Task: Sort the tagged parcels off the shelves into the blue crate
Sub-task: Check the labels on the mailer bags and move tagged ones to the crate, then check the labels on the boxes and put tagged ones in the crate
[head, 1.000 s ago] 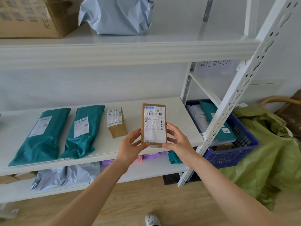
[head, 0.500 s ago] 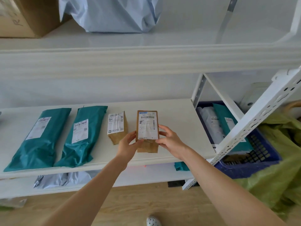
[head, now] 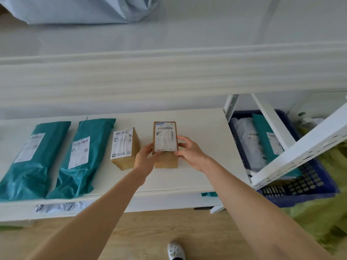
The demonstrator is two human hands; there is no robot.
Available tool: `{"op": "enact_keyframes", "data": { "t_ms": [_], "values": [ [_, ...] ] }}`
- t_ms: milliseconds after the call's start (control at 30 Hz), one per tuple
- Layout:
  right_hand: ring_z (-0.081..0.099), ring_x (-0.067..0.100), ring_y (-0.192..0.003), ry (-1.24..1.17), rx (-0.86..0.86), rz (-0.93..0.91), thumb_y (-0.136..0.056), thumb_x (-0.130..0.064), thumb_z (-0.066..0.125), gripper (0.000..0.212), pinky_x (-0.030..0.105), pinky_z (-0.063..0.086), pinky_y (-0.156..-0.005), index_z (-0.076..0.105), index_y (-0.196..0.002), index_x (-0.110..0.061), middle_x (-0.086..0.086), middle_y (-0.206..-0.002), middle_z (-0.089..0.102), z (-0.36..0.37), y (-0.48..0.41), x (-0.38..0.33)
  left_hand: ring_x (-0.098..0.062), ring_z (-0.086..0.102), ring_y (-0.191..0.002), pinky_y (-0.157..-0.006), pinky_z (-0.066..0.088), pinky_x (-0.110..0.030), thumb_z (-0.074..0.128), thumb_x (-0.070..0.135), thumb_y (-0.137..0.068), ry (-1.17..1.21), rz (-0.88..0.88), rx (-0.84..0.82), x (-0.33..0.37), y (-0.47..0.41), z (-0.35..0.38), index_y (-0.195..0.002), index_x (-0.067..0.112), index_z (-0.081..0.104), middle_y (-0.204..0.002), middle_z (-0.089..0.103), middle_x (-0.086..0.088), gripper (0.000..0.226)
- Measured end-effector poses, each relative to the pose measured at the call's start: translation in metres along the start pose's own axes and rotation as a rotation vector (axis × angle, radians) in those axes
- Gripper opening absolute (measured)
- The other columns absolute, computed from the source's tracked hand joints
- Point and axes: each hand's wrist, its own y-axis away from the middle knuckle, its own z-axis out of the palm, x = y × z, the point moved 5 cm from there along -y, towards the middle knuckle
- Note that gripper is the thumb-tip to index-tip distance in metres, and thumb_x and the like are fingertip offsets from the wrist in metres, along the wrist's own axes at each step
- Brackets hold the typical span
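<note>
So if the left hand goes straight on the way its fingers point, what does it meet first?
The labelled brown box: the left hand holds its left side, opposite the right hand. Depth beyond the box is unclear.

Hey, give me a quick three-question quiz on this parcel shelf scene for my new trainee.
1. True or false: the left hand and right hand both hold the brown cardboard box with a white barcode label.
2. How many teal plastic mailer bags lie on the white metal shelf beside that box? A one, B two, C four.
3. Fill in: the blue plastic crate sits to the held box's ____.
Key: 1 true; 2 B; 3 right.
</note>
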Motion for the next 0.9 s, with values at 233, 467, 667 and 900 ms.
{"op": "enact_keyframes", "data": {
  "t_ms": [233, 467, 667, 900],
  "values": [
    [0.045, 0.008, -0.113, 0.115, 0.025, -0.051, -0.081, 0.008, 0.066, 0.073, 0.036, 0.044, -0.103, 0.039, -0.142, -0.020, 0.001, -0.125, 0.051, -0.009, -0.008, -0.001, -0.018, 0.049, -0.124, -0.107, 0.040, -0.044, 0.060, 0.015, -0.092, -0.034, 0.014, 0.030, 0.007, -0.006, 0.010, -0.138, 0.020, 0.044, -0.136, 0.052, 0.003, 0.049],
    [0.049, 0.019, -0.125, 0.145, 0.143, -0.093, -0.078, 0.001, 0.071, 0.069, 0.039, 0.044, -0.104, 0.044, -0.138, -0.019, 0.010, -0.130, 0.052, -0.006, 0.008, -0.013, -0.018, 0.053, -0.117, -0.100, 0.045, -0.038, 0.063, 0.014, -0.090, -0.064, 0.061, 0.046, 0.014, 0.008, 0.002, -0.140, 0.020, 0.042, -0.130, 0.053, 0.002, 0.054],
    [0.053, 0.020, -0.118, 0.153, 0.239, -0.171, -0.082, 0.000, 0.065, 0.056, 0.021, 0.039, -0.090, 0.049, -0.134, -0.014, 0.012, -0.131, 0.054, 0.021, 0.051, -0.038, -0.017, 0.058, -0.099, -0.085, 0.049, -0.033, 0.061, 0.008, -0.091, -0.036, 0.119, 0.044, 0.027, 0.041, -0.047, -0.133, 0.020, 0.048, -0.121, 0.058, -0.005, 0.046],
    [0.054, 0.014, -0.109, 0.171, 0.182, -0.261, -0.085, -0.011, 0.068, 0.056, 0.022, 0.044, -0.082, 0.048, -0.137, -0.021, 0.005, -0.131, 0.056, 0.121, 0.106, -0.049, -0.019, 0.060, -0.099, -0.094, 0.050, -0.036, 0.060, 0.007, -0.091, 0.002, 0.165, 0.113, 0.016, 0.102, -0.146, -0.133, 0.019, 0.048, -0.116, 0.063, -0.005, 0.045]
  ]
}}
